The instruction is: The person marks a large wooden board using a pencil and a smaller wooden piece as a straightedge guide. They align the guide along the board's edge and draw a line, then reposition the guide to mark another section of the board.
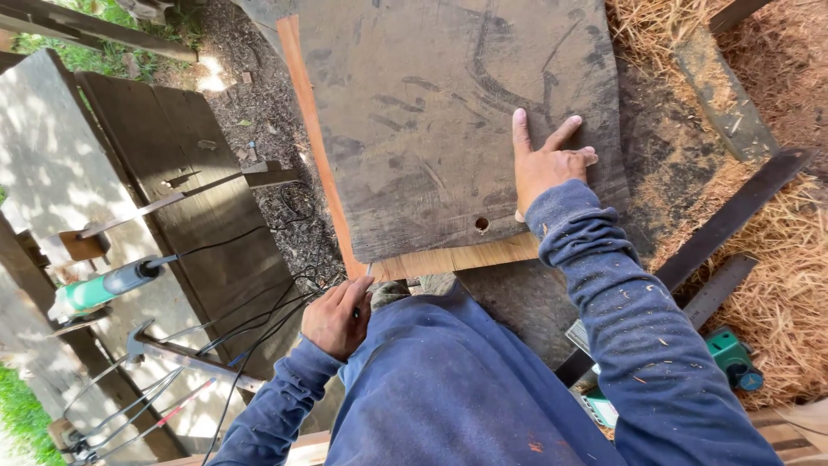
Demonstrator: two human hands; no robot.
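Observation:
A large dark grey board with a small round hole near its front edge lies on top of an orange-brown wooden panel. My right hand rests flat on the grey board, fingers spread, just right of the hole. My left hand is curled at the panel's near left corner, gripping a thin pencil-like marker whose tip touches the panel edge. Both arms wear blue sleeves flecked with sawdust.
A green power tool with a black cable lies on dark planks at the left, beside a hammer and metal rods. Another green tool sits at the lower right. Straw and sawdust cover the ground on the right.

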